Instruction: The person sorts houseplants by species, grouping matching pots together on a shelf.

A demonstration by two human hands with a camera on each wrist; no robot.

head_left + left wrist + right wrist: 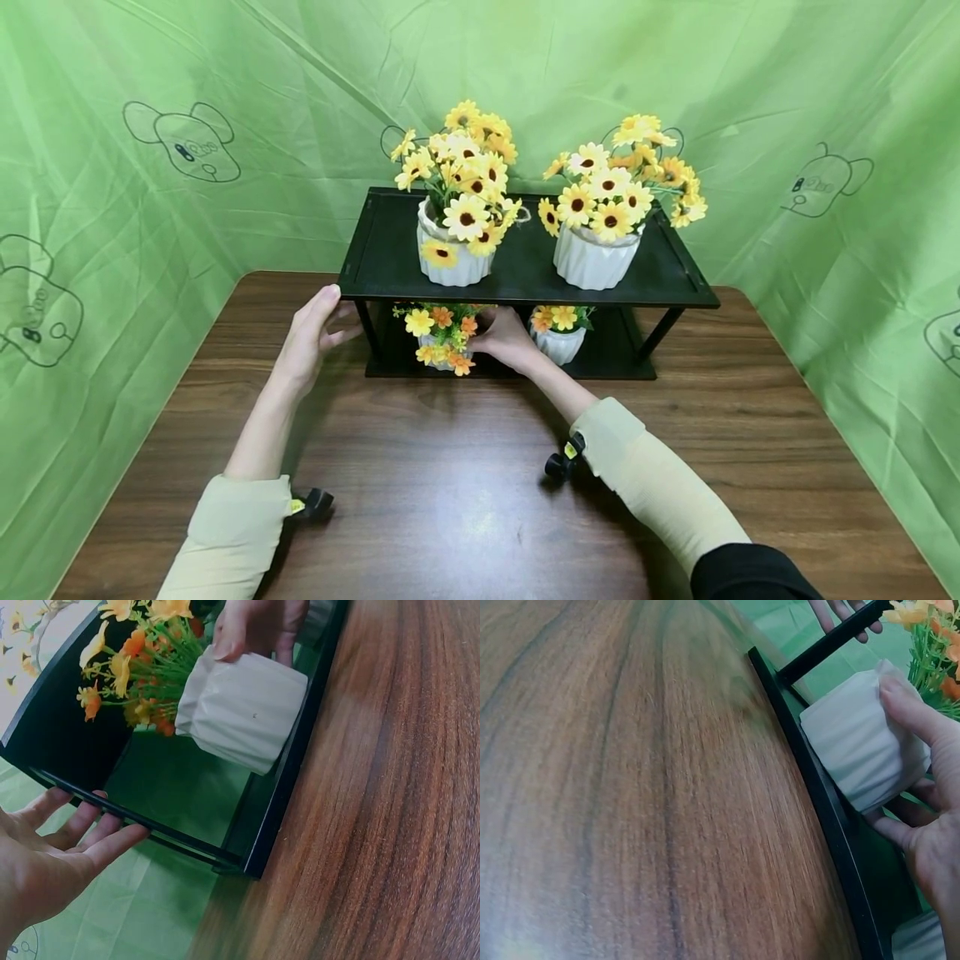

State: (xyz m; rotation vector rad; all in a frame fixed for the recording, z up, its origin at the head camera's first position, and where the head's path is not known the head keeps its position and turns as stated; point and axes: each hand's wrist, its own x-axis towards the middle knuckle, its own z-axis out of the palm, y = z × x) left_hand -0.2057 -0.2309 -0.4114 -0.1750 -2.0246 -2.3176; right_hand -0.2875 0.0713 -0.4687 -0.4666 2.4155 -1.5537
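Note:
A black two-tier shelf (522,271) stands on the wooden table. On its lower tier, my right hand (510,340) grips a white ribbed flowerpot (862,742) with orange and yellow artificial flowers (441,332). In the right wrist view the thumb lies on the pot's near side, with other fingers behind and beneath it. The pot looks tilted in the wrist views; whether its base touches the tier I cannot tell. At the shelf's left end is my left hand (306,337), its extended fingers (112,844) touching the thin side bar (142,819).
Two white pots of yellow daisies, the left one (456,260) and the right one (596,260), stand on the top tier. Another small flowerpot (558,343) sits on the lower tier, right of my right hand. A green cloth backdrop (300,167) hangs behind the table (420,467).

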